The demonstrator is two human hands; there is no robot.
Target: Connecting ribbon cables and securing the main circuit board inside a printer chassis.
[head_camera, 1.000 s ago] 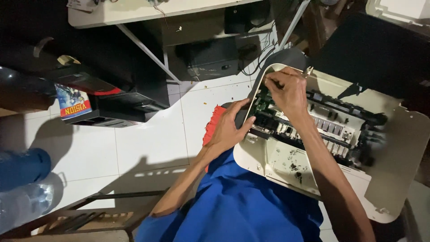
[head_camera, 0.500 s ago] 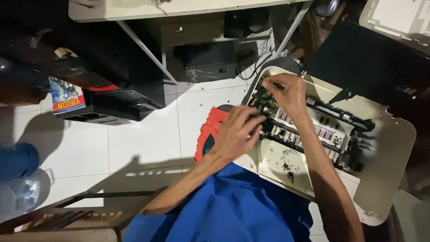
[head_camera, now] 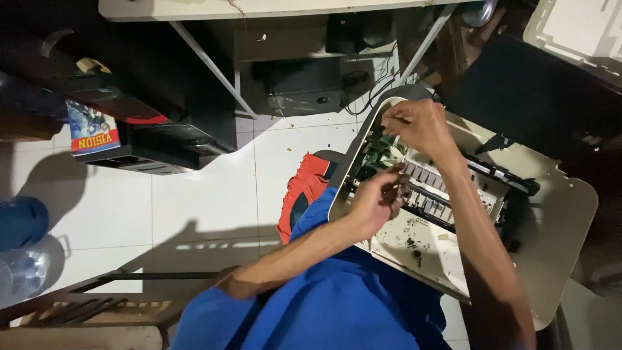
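An opened beige printer (head_camera: 557, 214) rests tilted on my lap, its cover off and its rollers and black rail showing. My left hand (head_camera: 382, 194) is curled with the fingertips pressed onto the inner frame beside a green circuit board (head_camera: 376, 152). My right hand (head_camera: 418, 126) is at the printer's upper left corner, fingers pinched on what looks like a thin tool (head_camera: 393, 119). My blue sleeveless shirt (head_camera: 324, 311) fills the lower middle.
A red and black item (head_camera: 304, 191) lies on the white tiled floor (head_camera: 194, 214) by the printer. Black devices (head_camera: 162, 149) and a box with a coloured label (head_camera: 94, 133) sit at left. A white table's legs (head_camera: 207, 65), a water bottle (head_camera: 19, 272) and a wooden frame (head_camera: 84, 304) are around.
My left hand has left the printer's outer edge and moved inward onto the inner frame. My right hand has shifted slightly toward the upper left corner. The view has drifted a little.
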